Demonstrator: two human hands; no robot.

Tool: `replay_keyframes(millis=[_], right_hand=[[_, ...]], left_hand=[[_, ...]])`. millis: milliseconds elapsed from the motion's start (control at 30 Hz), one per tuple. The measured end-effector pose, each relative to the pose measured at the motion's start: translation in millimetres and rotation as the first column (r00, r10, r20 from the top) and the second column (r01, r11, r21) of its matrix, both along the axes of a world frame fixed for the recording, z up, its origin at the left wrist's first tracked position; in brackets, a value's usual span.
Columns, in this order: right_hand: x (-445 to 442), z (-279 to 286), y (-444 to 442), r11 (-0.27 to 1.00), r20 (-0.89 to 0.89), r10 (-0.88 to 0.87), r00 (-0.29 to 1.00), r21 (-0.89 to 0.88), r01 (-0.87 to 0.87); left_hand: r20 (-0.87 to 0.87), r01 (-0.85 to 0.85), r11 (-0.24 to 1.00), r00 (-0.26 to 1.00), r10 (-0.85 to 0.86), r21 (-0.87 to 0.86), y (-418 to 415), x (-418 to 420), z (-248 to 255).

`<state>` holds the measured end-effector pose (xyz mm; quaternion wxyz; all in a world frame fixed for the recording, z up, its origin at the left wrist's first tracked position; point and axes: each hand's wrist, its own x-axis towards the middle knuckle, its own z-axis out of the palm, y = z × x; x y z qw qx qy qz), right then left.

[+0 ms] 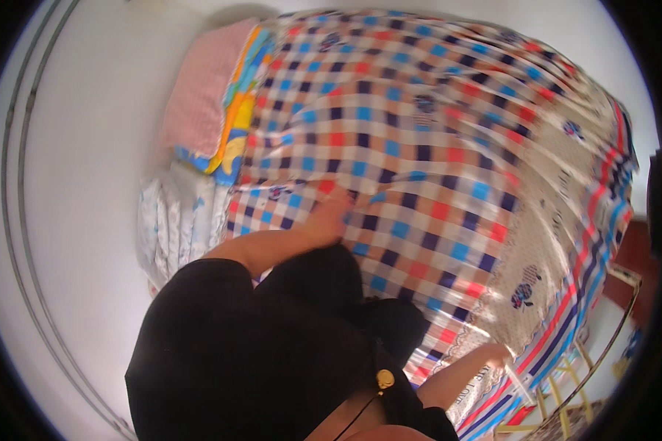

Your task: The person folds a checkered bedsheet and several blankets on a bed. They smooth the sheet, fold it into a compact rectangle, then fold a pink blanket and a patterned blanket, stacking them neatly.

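Note:
A checked bed sheet [391,146] in red, blue, navy, brown and white spreads over the bed before me, with folds across its middle. My left hand [334,215] is down on the sheet just beyond my bent knee. Blur hides how its fingers lie. At lower right, my right hand [496,355] grips a thin white handle [521,384] over the striped edge of the sheet. The handle slopes down towards a small red piece [521,416]; I cannot tell whether the two are joined.
A pink pillow [212,88] lies on bright yellow and blue printed fabric [234,146] at the bed's left end. Folded white bedding [179,215] sits nearer me. Cables [22,138] run along the white wall. A curved metal rail [620,320] and pale yellow bars [557,394] stand at lower right.

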<state>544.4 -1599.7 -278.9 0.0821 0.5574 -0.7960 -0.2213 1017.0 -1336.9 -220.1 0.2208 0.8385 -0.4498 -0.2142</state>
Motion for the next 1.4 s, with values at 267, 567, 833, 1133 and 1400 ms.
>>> replay_keyframes(millis=[267, 567, 833, 1133, 1400], right_hand=[[294.6, -1.9, 114.9, -0.125, 0.876, 0.481, -0.041, 0.022, -0.992], [495.4, 46.5, 26.4, 0.623, 0.694, 0.656, 0.296, -0.277, -0.732], [565.8, 38.5, 29.5, 0.257, 0.519, 0.843, 0.139, -0.163, -0.952], [407.2, 38.3, 88.1, -0.063, 0.867, 0.497, 0.048, 0.091, -0.994], [397.5, -12.3, 65.4, 0.473, 0.918, 0.394, 0.034, -0.171, -0.864]], left_hand=[[0.178, -0.576, 0.668, 0.804, 0.568, 0.472, 264.3, -13.7, -32.6], [0.271, -0.534, 0.813, 0.838, 0.473, 0.231, 189.3, 78.4, -45.3], [0.222, -0.582, 0.68, 0.808, 0.546, 0.446, 173.4, 88.6, -74.2], [0.366, -0.561, 0.757, 0.818, 0.444, 0.336, 181.9, 89.6, -91.9], [0.409, -0.534, 0.775, 0.825, 0.39, 0.337, 189.9, 91.2, -94.9]])
